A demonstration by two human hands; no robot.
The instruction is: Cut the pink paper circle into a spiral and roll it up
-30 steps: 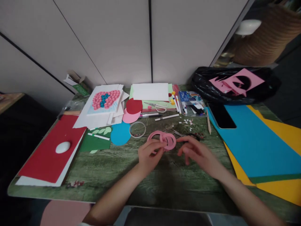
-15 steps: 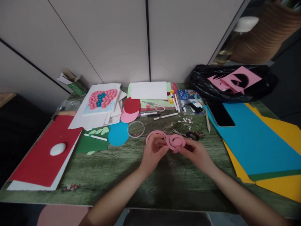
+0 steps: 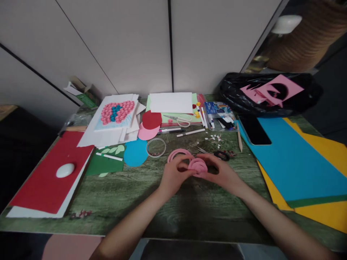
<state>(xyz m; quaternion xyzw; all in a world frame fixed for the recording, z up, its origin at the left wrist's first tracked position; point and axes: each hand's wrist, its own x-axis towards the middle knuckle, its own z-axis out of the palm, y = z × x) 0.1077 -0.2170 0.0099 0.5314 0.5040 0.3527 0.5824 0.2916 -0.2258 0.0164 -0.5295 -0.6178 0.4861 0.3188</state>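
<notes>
A pink paper spiral (image 3: 198, 165) is held between my two hands above the middle of the table. My left hand (image 3: 176, 172) pinches its left side, and one wide pink loop of the strip arcs up behind those fingers. On the other side, my right hand (image 3: 215, 169) grips the coiled part with thumb and fingers. Just beyond my right hand lie dark-handled scissors (image 3: 221, 155), partly hidden by it. A ring-shaped clear roll (image 3: 156, 147) rests up and left of my left hand, close to a blue paper circle (image 3: 135, 153).
Red paper (image 3: 48, 173) bearing a white oval object (image 3: 65, 170) lies at left. Blue sheets (image 3: 298, 162) and a phone (image 3: 255, 130) are at right. A black bag (image 3: 230, 90) holds pink scraps. Light-handled scissors (image 3: 184, 121), markers and a flower picture (image 3: 118, 113) lie behind.
My right hand has moved left, closer to my left hand. The pink spiral's rings have drawn together into a tighter coil between the fingers.
</notes>
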